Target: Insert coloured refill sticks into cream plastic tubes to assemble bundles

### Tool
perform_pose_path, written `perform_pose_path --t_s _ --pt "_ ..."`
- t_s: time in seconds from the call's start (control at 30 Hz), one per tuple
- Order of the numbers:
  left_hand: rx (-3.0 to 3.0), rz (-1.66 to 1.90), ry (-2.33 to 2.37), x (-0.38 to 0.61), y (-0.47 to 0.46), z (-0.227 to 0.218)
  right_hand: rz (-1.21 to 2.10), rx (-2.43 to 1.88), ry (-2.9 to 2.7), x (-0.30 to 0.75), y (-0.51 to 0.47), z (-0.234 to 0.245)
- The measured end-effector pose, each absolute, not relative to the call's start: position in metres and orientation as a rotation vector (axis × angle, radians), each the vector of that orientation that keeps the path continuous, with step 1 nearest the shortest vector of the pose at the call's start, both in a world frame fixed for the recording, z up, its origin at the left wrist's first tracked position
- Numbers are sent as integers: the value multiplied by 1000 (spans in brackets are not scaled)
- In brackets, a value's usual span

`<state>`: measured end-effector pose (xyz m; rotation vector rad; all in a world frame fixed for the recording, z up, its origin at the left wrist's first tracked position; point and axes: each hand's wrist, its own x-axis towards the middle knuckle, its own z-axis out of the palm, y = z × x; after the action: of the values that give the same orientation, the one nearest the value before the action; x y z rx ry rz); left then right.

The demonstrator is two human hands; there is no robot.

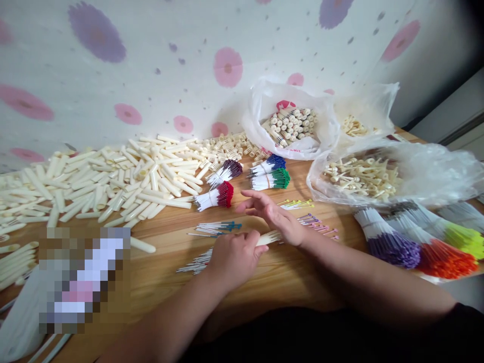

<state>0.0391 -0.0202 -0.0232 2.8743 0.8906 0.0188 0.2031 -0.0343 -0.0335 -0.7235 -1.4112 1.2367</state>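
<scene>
My left hand (234,254) is closed around one end of a cream plastic tube (267,237) that lies just above the wooden table (166,272). My right hand (273,214) rests beside the tube's other end with its fingers stretched out to the left. Thin white refills with coloured tips lie loose under and around both hands: a blue-tipped group (214,228), a pink-tipped group (317,224) and a yellow-tipped group (297,203). A red-tipped bundle (215,195) lies just beyond my right fingers.
A big heap of cream tubes (113,176) covers the left of the table. Purple (227,170), blue (269,163) and green (272,179) bundles lie at centre. Plastic bags of cream parts (291,126) (363,176) stand at the back right. Large purple, orange and yellow-green bundles (427,249) lie at right.
</scene>
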Motion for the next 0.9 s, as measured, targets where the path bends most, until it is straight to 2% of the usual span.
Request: perform_pose_path --t_s 0.4,0.53,0.63,0.73,0.9 --pt "2930 -5 801 36 -17 -20 1162 -822 -1423 201 -37 -34" --pt "2806 15 865 34 -14 -14 1027 -913 -1423 201 -37 -28" --pt "2521 179 1013 31 -9 -12 641 -1109 -1524 206 -41 -15" --pt "2150 364 994 28 -2 -14 176 -1202 -1965 210 -49 -2" --pt "1729 236 760 26 -4 -14 -441 -1339 -2500 202 -55 -1"
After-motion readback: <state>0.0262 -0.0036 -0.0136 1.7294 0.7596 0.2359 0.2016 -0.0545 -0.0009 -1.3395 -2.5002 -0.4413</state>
